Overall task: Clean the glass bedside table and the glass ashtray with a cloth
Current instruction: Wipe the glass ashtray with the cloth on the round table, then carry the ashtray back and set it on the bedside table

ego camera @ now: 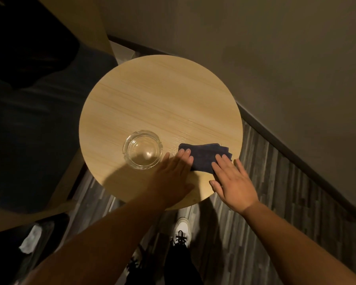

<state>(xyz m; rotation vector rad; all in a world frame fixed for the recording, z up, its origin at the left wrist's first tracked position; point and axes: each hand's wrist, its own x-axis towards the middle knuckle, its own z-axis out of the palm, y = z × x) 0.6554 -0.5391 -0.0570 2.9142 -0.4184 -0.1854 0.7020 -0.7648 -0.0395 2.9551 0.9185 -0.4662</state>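
A person stands at a round table point(160, 95) with a pale wood-grain top, both bare hands reaching onto its near edge in dim, warm light. A folded dark blue cloth point(203, 157) lies flat near the table's near right edge. The left hand point(173, 173) rests with its fingers spread and flat, fingertips pressing on the cloth's left end, not clenched around it. The right hand point(232, 182) also lies open and flat, fingers extended, its fingertips on the cloth's right side while the palm overhangs the table's rim. Neither hand is gripping the cloth; both merely press on it from above. A clear glass ashtray point(142, 149) sits upright on the near left part of the table, just beside the left hand's thumb, apart from the cloth; whether the thumb touches it cannot be told. Below the table's near edge, a white shoe point(182, 231) with dark laces shows on a striped grey floor point(265, 182). A plain wall point(275, 58) rises beyond the table's far and right edges, and dark bedding point(29, 120) fills the left.
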